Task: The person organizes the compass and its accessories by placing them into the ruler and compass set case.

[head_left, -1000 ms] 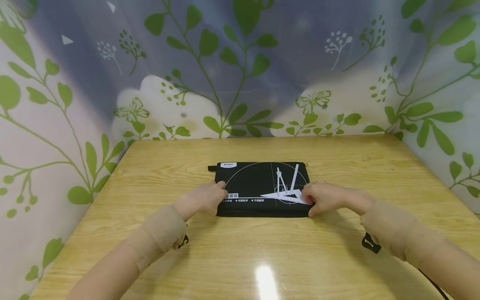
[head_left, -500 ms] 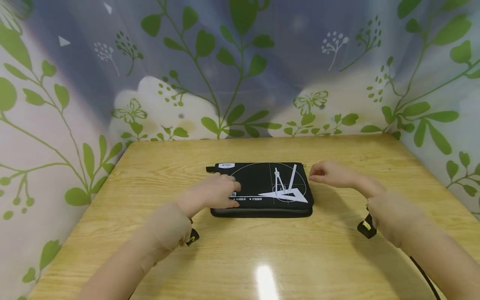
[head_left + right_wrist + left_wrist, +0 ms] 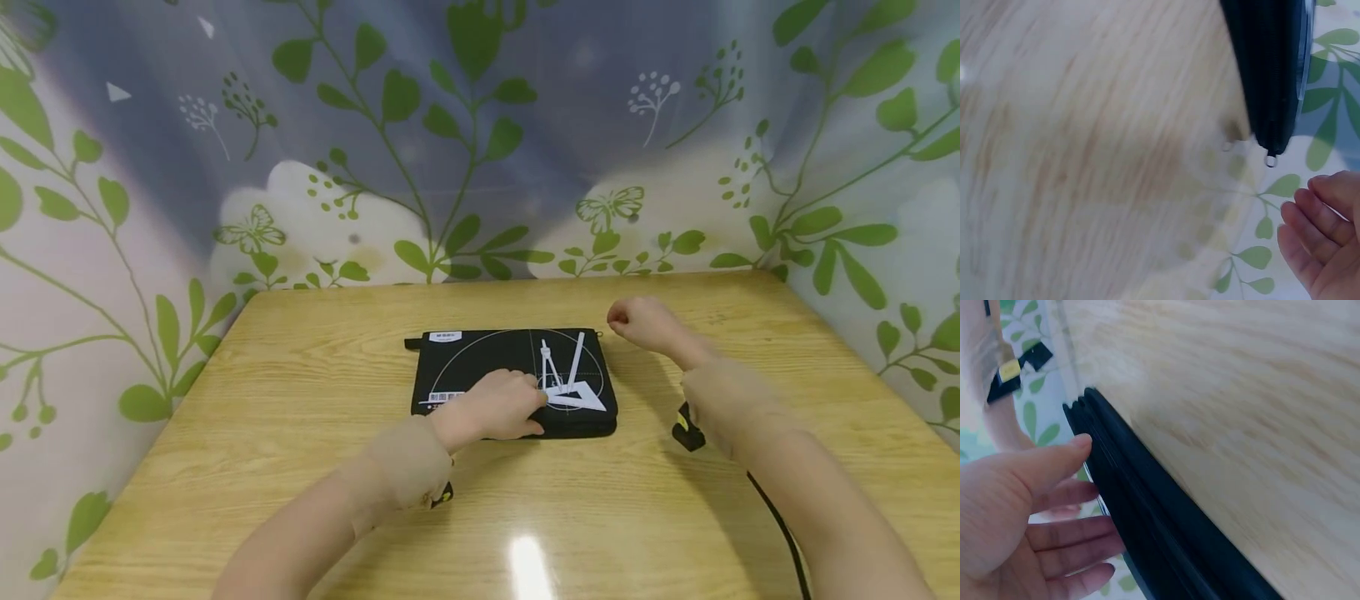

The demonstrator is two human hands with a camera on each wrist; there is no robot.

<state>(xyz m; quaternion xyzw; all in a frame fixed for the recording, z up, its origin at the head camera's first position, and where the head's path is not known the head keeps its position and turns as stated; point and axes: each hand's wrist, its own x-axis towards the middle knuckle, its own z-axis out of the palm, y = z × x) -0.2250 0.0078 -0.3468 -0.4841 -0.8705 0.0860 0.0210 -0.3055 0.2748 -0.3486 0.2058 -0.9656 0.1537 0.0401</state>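
A black zippered pouch (image 3: 480, 358) printed with a white compass, ruler and set square lies flat on the table. My left hand (image 3: 502, 406) rests on its front part, fingers over the printed top and thumb at the front edge. In the left wrist view the thumb and fingers of that left hand (image 3: 1016, 519) are loosely extended along the pouch's edge (image 3: 1147, 506). Off the pouch's far right corner is my right hand (image 3: 637, 321), its fingers loosely bent. A small metal zipper pull (image 3: 1270, 160) hangs at that corner, apart from the right hand (image 3: 1325, 237).
The pouch lies on a light wood-grain table (image 3: 375, 517). A curtain (image 3: 480, 167) with green leaves stands behind it and at both sides. A fabric loop (image 3: 412, 343) sticks out at the pouch's far left corner. A black cable (image 3: 780, 525) runs below the right forearm.
Both hands had been at the pouch's sides. My left hand has slid right across its front. The right hand has let go and moved away toward the far right corner.
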